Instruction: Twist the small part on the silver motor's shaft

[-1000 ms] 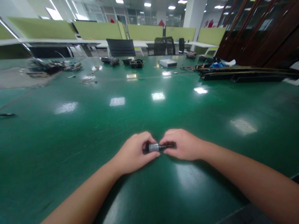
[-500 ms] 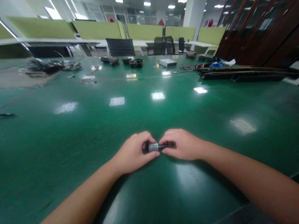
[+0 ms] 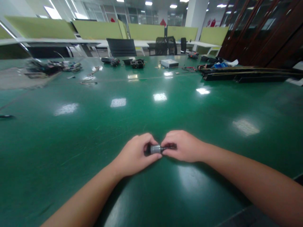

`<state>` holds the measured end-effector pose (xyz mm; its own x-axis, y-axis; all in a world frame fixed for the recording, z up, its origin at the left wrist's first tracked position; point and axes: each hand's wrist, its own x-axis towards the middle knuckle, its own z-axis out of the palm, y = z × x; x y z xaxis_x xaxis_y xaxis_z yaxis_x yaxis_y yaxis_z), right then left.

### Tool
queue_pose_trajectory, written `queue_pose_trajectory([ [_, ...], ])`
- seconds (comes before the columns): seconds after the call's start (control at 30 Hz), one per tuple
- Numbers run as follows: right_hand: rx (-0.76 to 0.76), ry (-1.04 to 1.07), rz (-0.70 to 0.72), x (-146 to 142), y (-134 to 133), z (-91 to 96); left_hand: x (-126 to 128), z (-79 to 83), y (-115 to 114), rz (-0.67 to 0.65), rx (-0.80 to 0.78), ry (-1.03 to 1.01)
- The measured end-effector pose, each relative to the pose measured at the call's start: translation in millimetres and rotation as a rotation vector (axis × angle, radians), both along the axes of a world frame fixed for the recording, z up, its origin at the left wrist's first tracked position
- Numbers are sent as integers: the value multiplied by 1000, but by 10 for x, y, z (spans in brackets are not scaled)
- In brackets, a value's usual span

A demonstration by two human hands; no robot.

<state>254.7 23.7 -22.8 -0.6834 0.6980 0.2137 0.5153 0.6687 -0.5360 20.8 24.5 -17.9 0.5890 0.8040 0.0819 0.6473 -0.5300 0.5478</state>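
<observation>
Both of my hands rest on the green table (image 3: 151, 113) near its front edge and meet over one small part. It is a short grey metal cylinder (image 3: 155, 149) with a dark, thinner piece sticking out of its right end. My left hand (image 3: 135, 155) is curled round the cylinder's left end. My right hand (image 3: 184, 146) pinches the dark piece between thumb and fingers. Most of the part is hidden by my fingers.
Far across the table lie a white flat box (image 3: 169, 63), black parts (image 3: 137, 64), loose cables (image 3: 88, 80) and a heap of parts at the far left (image 3: 52, 67). Long dark rails (image 3: 248, 75) lie at the back right. Chairs and green partitions stand behind.
</observation>
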Motion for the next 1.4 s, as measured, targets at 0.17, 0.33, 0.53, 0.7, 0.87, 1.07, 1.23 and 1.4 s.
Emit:
queue_pose_trajectory([
  [0.17, 8, 4, 5, 11, -1, 22, 2, 1, -5, 2, 1, -6],
  [0.33, 8, -15, 4, 33, 10, 47, 0, 3, -5, -6, 6, -24],
  [0.53, 25, -17, 15, 39, 14, 29, -3, -8, -4, 8, 1, -14],
  [0.7, 26, -20, 17, 68, 21, 28, -3, -6, -8, 2, 1, -22],
  [0.87, 12, -38, 15, 85, 25, 53, 12, 16, -13, 8, -17, -39],
  [1.07, 2, -67, 3, 115, 37, 87, 12, 11, -19, 48, -35, -63],
  [1.23, -50, -115, -60, 273, 116, 127, -10, -15, -23, 64, -64, -72],
  [1.4, -134, -78, -66, 343, 163, 133, -21, -18, -31, 67, -82, -81],
])
